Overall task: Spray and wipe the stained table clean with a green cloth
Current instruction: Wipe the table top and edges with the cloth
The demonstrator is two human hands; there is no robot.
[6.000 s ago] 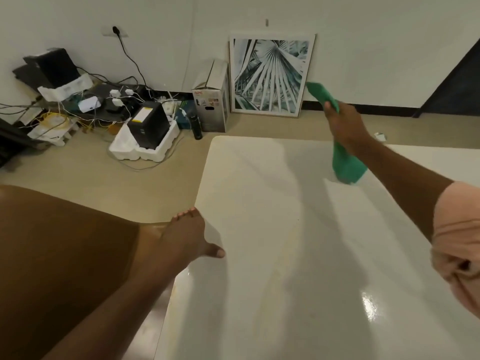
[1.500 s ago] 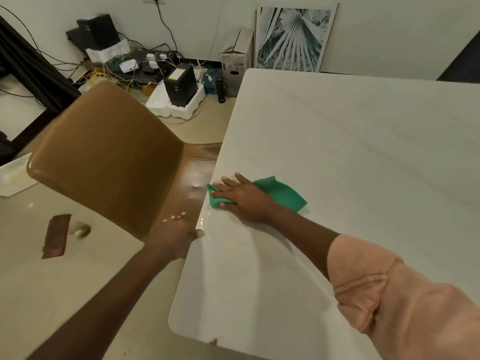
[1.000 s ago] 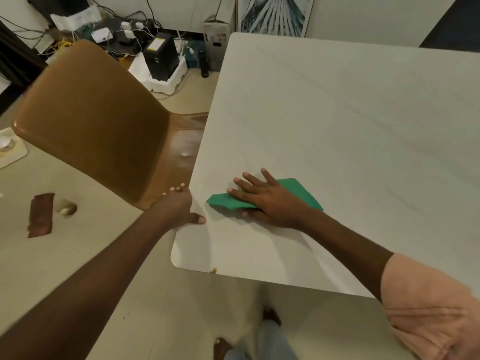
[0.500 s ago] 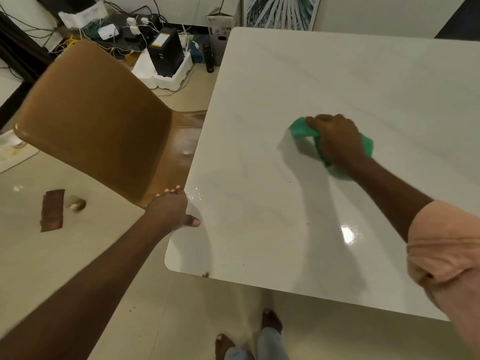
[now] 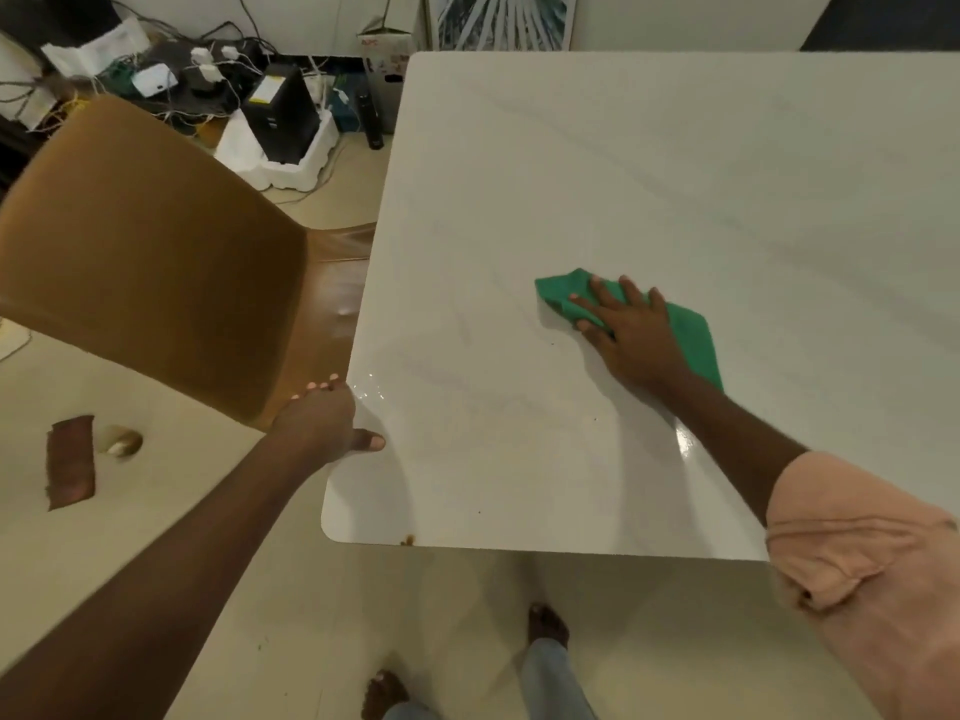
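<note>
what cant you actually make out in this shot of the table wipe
All in the head view:
- The part of the green cloth beneath the right hand: hidden by the flat palm and fingers.
- The left hand fingers past the table edge: only the thumb shows on top.
- The table's right side: cut off by the frame edge.
- The label on the cardboard box: too small to read.
- A spray bottle: none in view.

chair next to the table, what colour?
Tan-brown, glossy; the chair stands at the white table's left edge. Head view, the only one.
</note>
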